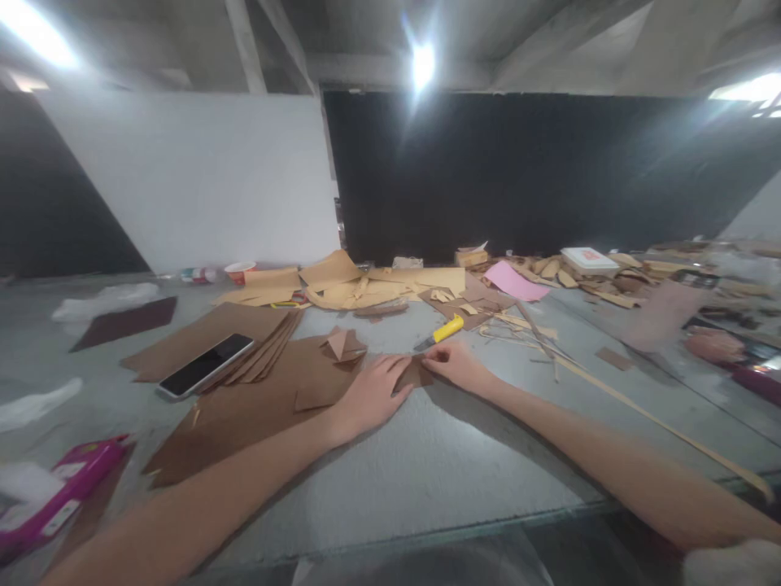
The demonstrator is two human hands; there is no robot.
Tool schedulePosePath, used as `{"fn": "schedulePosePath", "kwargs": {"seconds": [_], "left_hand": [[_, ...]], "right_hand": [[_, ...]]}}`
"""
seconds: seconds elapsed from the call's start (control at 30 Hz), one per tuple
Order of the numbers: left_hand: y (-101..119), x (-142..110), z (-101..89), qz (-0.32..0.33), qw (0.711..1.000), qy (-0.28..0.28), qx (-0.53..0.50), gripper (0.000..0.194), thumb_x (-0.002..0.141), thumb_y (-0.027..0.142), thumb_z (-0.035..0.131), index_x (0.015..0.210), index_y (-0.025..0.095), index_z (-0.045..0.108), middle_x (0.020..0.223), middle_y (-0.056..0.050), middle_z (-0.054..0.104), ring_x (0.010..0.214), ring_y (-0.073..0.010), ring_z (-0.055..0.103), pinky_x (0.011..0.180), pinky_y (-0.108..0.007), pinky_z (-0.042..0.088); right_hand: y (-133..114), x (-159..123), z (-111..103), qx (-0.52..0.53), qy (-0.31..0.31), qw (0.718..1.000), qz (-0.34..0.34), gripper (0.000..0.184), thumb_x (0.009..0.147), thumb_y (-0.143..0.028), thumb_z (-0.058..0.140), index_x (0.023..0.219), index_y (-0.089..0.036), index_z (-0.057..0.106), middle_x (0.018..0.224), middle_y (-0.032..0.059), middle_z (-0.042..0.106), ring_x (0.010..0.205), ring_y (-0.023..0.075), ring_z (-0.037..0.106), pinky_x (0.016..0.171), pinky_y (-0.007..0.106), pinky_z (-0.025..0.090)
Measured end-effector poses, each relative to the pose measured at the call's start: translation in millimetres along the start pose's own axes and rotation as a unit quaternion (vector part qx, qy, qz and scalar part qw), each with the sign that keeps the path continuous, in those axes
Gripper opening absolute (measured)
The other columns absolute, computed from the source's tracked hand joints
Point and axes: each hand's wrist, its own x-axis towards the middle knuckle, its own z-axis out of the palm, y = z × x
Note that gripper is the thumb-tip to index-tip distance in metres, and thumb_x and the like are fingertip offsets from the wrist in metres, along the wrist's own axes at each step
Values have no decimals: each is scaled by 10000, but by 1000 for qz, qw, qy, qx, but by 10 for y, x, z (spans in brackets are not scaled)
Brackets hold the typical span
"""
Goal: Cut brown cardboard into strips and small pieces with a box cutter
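Between my two hands a small piece of brown sheet (417,375) lies on the grey table; whether it is leather or thick paper I cannot tell. My left hand (373,396) rests flat over its left side with the fingers stretched out. At its right edge, the thumb and forefinger of my right hand (459,368) are pinched together on the piece. Just beyond my right hand lies a yellow utility knife (448,328). Larger brown sheets (256,415) spread out left of my left hand, with a small folded scrap (342,344) on top.
A phone (207,365) lies on the stacked sheets. A magenta object (79,480) sits at the left front. Tan offcuts (390,285), a pink sheet (516,281) and a white box (589,260) are at the back. A long strip (659,430) runs along the right. Another person's hand (715,346) shows far right.
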Motion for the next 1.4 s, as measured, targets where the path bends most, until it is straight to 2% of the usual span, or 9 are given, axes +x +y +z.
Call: {"fn": "schedulePosePath", "kwargs": {"seconds": [0.3,0.57,0.77,0.93,1.03,1.13,1.27,1.4], "left_hand": [[-43,-6,37,27,999,9,43,431,1034,278,577,1449,161,599,1490,-135,622,1396,-297,542,1189,-480,452],[20,-31,34,18,989,35,142,368,1036,180,520,1368,88,647,1332,-178,696,1259,-320,605,1078,-489,503],[69,-27,-25,52,985,13,164,319,1030,144,503,1300,114,669,1299,-165,703,1209,-311,612,1031,-469,510],[74,-22,-61,64,984,-60,152,323,934,29,519,1184,133,694,1252,-139,711,1188,-297,611,1020,-430,521],[63,-20,-85,63,982,-97,147,387,837,-12,552,1170,131,688,1230,-137,713,1160,-299,618,1005,-421,533],[51,-22,-104,72,981,-106,144,447,783,-18,567,1189,135,676,1240,-138,709,1148,-304,623,990,-425,542],[27,-30,-83,65,987,-85,120,442,809,-16,528,1199,130,674,1239,-144,714,1171,-300,640,1001,-424,548],[-11,-29,-45,38,992,-64,99,356,834,-11,510,1101,125,701,1164,-152,735,1133,-285,678,1012,-415,552]], "right_hand": [[-24,-18,36,-34,14,999,-2,242,894,-351,654,749,-183,750,697,9,705,648,153,570,626,272,389],[-84,-19,-9,-76,23,997,-21,244,920,-279,637,729,-186,757,715,17,733,665,153,602,648,274,398],[-82,-27,-7,-85,29,996,-21,213,914,-266,649,749,-188,758,703,14,723,654,154,603,651,277,413],[-55,-29,16,-98,36,994,-34,187,922,-255,659,767,-191,742,715,4,706,652,147,589,634,268,394],[-70,-50,20,-137,44,986,-87,158,921,-207,671,768,-193,711,706,-7,653,653,139,556,634,259,380],[-100,-88,20,-183,38,966,-177,178,958,-171,647,783,-193,672,737,-4,619,684,139,547,672,260,397],[-148,-146,26,-245,-1,923,-298,212,1042,-190,579,842,-190,651,811,25,637,757,160,590,715,279,430],[-200,-188,46,-324,-35,876,-355,229,1073,-197,542,876,-179,658,812,32,638,721,166,577,689,301,417]]}}
